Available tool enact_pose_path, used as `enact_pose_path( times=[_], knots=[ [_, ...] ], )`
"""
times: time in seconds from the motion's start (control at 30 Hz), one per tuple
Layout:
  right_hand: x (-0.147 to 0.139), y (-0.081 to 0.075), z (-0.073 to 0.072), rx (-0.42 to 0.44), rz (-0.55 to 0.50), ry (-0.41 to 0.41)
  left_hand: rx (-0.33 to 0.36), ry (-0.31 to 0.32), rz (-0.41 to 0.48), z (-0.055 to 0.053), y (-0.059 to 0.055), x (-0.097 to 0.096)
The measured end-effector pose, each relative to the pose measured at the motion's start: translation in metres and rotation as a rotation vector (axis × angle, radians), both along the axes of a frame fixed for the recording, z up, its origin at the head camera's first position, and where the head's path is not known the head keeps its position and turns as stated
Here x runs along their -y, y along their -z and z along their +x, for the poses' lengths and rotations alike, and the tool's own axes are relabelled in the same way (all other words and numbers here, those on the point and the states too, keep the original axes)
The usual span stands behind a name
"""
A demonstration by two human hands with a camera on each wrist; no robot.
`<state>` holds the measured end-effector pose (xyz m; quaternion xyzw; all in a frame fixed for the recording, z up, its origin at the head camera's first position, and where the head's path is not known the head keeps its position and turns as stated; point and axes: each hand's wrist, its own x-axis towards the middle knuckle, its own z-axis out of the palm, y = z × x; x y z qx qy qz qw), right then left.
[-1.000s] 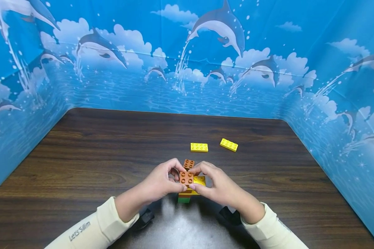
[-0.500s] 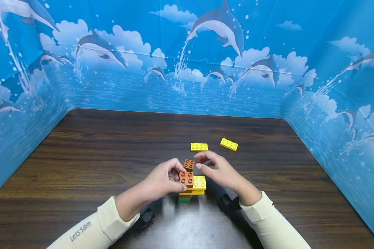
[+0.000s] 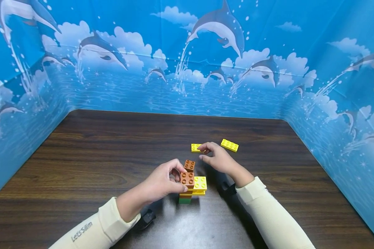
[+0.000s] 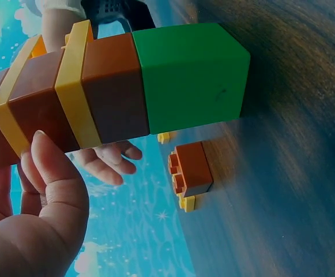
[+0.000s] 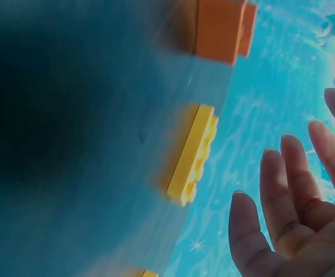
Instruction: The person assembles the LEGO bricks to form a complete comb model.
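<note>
A tower of toy building bricks stands on the table, with a green brick (image 4: 196,78) at its foot. Brown bricks alternate with two yellow plates (image 3: 200,183) that jut to the right, and a brown brick (image 3: 187,180) tops it. My left hand (image 3: 160,180) grips the upper tower from the left, thumb in front. Just behind is a loose brown brick (image 3: 189,165). My right hand (image 3: 219,159) holds nothing; its fingers are spread and relaxed in the right wrist view, over the near side of a loose yellow eight-stud plate (image 5: 191,154), partly covering it in the head view.
Another yellow eight-stud plate (image 3: 229,145) lies farther right, beyond the right hand. The dark wooden table (image 3: 112,145) is bordered by a blue dolphin-print backdrop (image 3: 143,90) at the back and both sides.
My right hand has let go of the tower and moved away to the back right, reaching the nearer yellow plate. The left hand keeps its grip on the tower.
</note>
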<state>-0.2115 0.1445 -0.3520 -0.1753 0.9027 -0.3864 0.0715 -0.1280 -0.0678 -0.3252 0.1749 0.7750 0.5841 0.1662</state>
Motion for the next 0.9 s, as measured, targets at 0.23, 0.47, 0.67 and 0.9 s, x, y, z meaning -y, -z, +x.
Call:
enact_pose_path(
  times=[0.23,0.47,0.67,0.9],
  knots=[
    [0.001,0.004,-0.021,0.014,0.045,0.058,0.006,-0.009,-0.003,0.0,0.001,0.0],
    [0.006,0.009,-0.035,-0.007,0.151,0.071,0.005,-0.012,-0.01,0.001,0.001,0.0],
    [0.009,0.012,-0.046,-0.015,0.22,0.05,0.009,-0.012,0.004,0.001,0.002,0.0],
    [0.009,0.017,-0.054,0.031,0.263,0.045,0.02,-0.017,0.02,0.002,0.003,0.0]
  ],
)
